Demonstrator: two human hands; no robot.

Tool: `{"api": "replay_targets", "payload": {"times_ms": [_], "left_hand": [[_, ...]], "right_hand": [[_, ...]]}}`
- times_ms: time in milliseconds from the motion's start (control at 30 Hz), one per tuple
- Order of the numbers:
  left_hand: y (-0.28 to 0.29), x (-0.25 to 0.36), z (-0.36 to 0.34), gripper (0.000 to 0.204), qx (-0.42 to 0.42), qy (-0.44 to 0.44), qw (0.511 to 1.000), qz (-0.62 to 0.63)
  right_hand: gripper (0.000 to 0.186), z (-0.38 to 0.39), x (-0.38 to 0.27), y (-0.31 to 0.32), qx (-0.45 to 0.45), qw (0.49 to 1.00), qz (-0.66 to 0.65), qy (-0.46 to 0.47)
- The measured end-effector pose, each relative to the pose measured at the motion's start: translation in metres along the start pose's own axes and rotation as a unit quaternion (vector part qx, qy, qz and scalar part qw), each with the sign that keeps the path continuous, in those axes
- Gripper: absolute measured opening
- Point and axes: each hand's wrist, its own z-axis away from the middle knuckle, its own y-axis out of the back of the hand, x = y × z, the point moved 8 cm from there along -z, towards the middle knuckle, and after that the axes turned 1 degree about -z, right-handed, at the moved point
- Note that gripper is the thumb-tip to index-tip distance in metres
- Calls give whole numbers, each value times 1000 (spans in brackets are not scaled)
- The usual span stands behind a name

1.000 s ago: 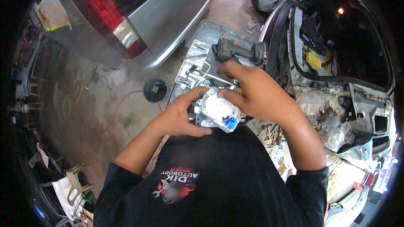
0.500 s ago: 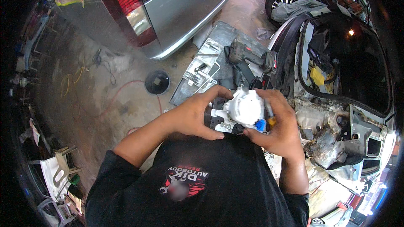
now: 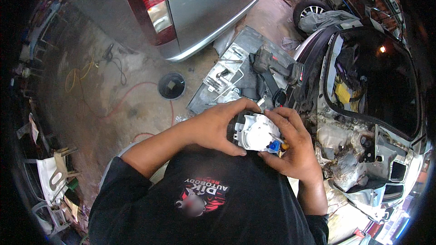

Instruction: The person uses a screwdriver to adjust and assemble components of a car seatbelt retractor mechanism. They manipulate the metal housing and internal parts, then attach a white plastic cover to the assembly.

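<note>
In front of my chest I hold a white, round plastic car part with a blue piece at its lower right. My left hand is closed round the part's left side, thumb below and fingers above. On the opposite side, my right hand grips it between the thumb at the lower edge and the fingers at the top. A thin, shiny shaft and a small orange-yellow piece show beside my right fingers; whether they belong to the part I cannot tell.
Beyond my hands a grey board carries a cordless power tool and a pale metal bracket. A black bucket stands left on the floor near a red hose. A silver vehicle is ahead; a stripped car body stands right.
The white part has shifted slightly left and down in the picture and turned, so more of its left side shows. Both hands stay on it. The surroundings have shifted a little to the right.
</note>
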Motion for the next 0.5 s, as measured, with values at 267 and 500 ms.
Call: {"api": "replay_targets", "payload": {"times_ms": [267, 500], "left_hand": [[0, 4, 2, 100, 6, -1, 1000, -16], [-1, 3, 0, 108, -8, 10, 1000, -20]], "right_hand": [[85, -2, -4, -2, -6, 1000, -6, 7], [85, -2, -6, -2, -10, 1000, 9, -6]]}}
